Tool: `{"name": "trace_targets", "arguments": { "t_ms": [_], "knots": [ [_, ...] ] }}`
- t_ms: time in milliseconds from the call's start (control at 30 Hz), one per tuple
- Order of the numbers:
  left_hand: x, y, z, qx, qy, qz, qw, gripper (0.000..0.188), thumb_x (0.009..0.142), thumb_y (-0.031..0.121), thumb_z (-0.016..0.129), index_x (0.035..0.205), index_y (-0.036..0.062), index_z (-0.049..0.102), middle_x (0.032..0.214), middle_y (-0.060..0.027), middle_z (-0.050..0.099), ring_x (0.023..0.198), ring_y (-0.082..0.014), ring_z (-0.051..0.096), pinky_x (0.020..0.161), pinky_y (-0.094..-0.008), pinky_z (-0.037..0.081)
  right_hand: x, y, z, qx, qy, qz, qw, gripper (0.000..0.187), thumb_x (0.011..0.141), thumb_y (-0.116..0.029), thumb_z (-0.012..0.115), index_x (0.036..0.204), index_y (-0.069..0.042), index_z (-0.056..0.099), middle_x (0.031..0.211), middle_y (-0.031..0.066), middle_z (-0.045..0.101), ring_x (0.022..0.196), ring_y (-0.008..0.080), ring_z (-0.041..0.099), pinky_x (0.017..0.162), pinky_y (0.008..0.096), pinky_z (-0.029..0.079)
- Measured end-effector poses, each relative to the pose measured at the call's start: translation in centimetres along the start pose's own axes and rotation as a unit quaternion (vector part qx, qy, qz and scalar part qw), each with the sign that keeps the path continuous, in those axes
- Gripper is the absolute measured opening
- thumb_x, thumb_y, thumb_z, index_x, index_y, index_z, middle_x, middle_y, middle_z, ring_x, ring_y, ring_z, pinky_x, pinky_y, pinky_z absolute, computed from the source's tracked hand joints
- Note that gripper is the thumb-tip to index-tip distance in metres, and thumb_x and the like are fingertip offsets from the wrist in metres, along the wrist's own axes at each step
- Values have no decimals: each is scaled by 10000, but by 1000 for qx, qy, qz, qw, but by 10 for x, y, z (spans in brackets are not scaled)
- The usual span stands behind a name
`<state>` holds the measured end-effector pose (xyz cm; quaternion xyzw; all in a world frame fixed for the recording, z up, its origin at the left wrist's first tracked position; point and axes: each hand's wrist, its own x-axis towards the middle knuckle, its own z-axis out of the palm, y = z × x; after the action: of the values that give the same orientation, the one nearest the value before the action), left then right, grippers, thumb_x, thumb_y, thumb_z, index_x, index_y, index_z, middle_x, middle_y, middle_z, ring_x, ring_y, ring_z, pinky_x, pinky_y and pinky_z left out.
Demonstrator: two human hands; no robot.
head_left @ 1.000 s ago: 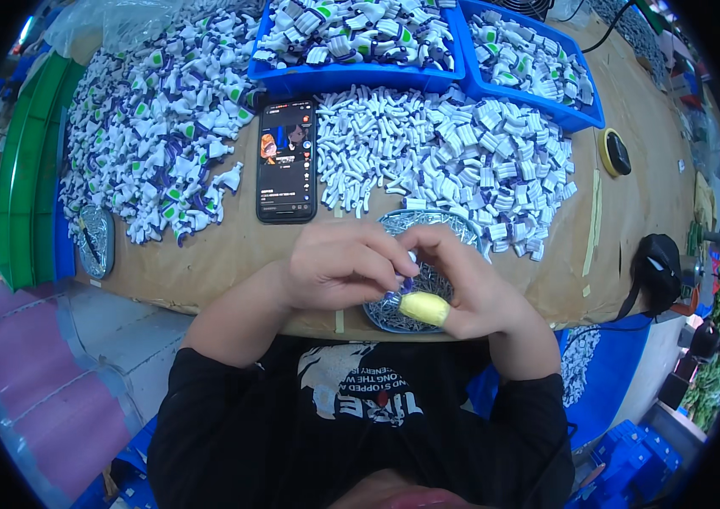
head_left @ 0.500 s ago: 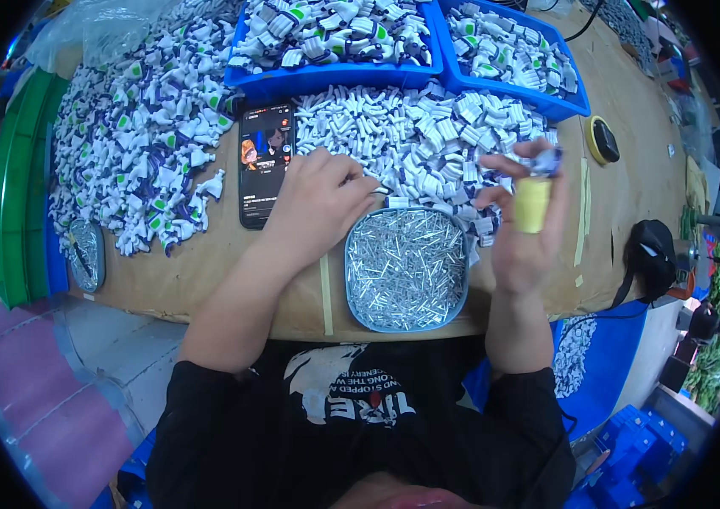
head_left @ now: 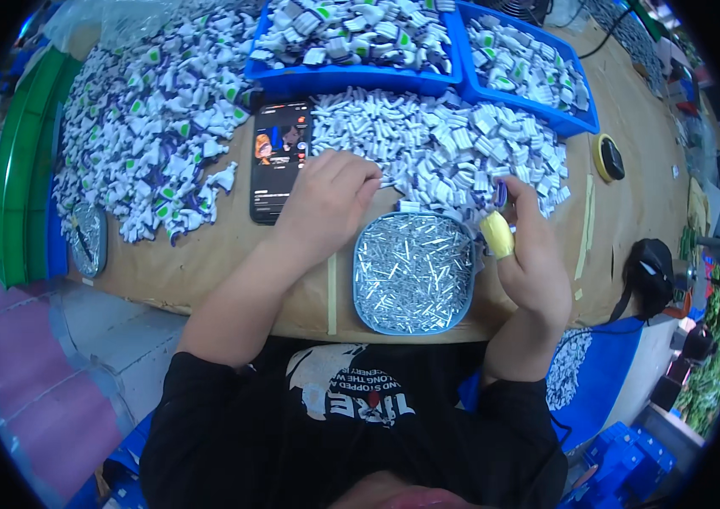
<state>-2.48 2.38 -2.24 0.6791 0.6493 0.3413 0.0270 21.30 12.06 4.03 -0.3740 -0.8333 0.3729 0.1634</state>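
Observation:
My right hand [head_left: 538, 259] is closed at the right of the pin tray, its fingertips round a small purple-and-white plastic part [head_left: 501, 195]. A yellow wrap [head_left: 496, 235] seems to cover its thumb. My left hand [head_left: 330, 199] is curled beside the phone [head_left: 268, 188], fingers pressed together; whatever is between them is hidden. Between the hands stands a blue-rimmed tray [head_left: 357, 284] of small silvery metal pins [head_left: 415, 271]. Beyond it lies a heap of small white plastic pieces [head_left: 453, 144].
Two blue bins [head_left: 360, 80] of white, purple and green parts stand at the back. A large pile of similar parts [head_left: 148, 127] covers the left, beside a green crate [head_left: 25, 178]. At right are a yellow-and-black round object [head_left: 609, 158] and a black cap-like item [head_left: 650, 267].
My right hand has come down and turned inward toward the tray, with the purple-and-white part at its fingertips. My left hand stays near the phone. The whole view has shifted slightly.

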Motion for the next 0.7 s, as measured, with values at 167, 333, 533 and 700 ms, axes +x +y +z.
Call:
{"name": "trace_targets", "arguments": {
  "t_ms": [167, 333, 533, 700],
  "knots": [
    [-10, 14, -4, -215, 16, -38, 976, 129, 871, 132, 634, 850, 6, 615, 741, -94, 605, 624, -206, 582, 556, -292, 442, 1, 4, 7, -21, 12, -22, 999, 431, 846, 38, 476, 1270, 43, 400, 832, 131, 589, 758, 225, 587, 681, 312, 452],
    [-14, 23, -6, -317, -28, -68, 945, 155, 907, 155, 611, 855, 9, 621, 735, -63, 631, 600, -110, 565, 531, -235, 431, 5, 2, 11, 4, 26, -31, 999, 435, 858, 45, 456, 1287, 38, 387, 941, 127, 573, 816, 202, 585, 719, 289, 454],
    [-19, 23, -2, -592, -70, -252, 762, 164, 992, 175, 461, 1032, 27, 521, 895, -100, 638, 632, -107, 590, 489, -195, 414, 1, -4, 53, 355, 116, -183, 909, 503, 849, -57, 596, 1295, 11, 372, 1029, 165, 556, 941, 257, 580, 851, 383, 448],
    [-12, 32, -13, -699, -104, -382, 596, 178, 1000, 204, 440, 1028, 34, 488, 882, -82, 605, 584, -89, 540, 456, -171, 380, 5, -5, 66, 293, -70, -369, 879, 552, 889, -154, 586, 1355, -67, 304, 1207, 238, 494, 1114, 367, 545, 865, 421, 485]
  ]
}}
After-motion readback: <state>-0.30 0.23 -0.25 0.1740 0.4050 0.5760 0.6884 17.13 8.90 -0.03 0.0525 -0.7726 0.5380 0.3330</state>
